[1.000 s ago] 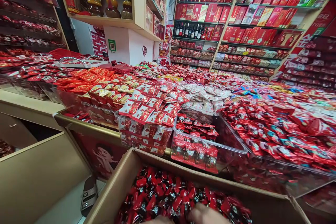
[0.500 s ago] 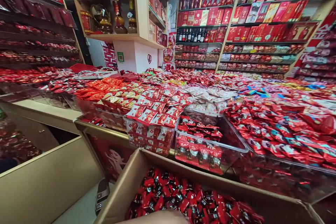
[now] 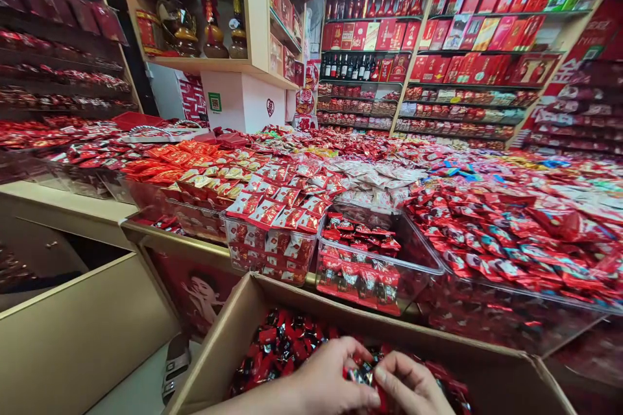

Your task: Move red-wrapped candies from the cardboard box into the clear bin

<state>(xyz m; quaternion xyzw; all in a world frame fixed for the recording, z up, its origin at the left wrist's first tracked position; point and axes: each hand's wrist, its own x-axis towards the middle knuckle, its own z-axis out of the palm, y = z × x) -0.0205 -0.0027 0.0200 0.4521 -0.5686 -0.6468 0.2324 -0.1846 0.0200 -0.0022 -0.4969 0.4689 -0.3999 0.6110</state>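
An open cardboard box (image 3: 389,329) stands in front of me, with many small red and black wrapped candies (image 3: 272,343) inside. My left hand (image 3: 331,373) reaches over the pile from the left, its thumb and fingers curled around some wrapped candies (image 3: 361,374). Opposite it, my right hand (image 3: 413,382) has its fingers pressed together on the same candies. Both hands meet low in the box; part of what they grip is covered by the fingers. Beyond the box, a clear plastic bin (image 3: 418,266) holds red packets stacked in rows.
Left of that bin, another clear bin (image 3: 267,243) is heaped with red and white packets. A wide bin of red packets (image 3: 501,240) lies to the right. A wooden panel (image 3: 87,331) and a sandal-clad foot (image 3: 176,363) are at lower left. Stocked shelves (image 3: 409,65) line the back.
Both my hands have come into view over the box and closed on candies; earlier only a blurred part of an arm showed at the bottom. The view has shifted slightly right.
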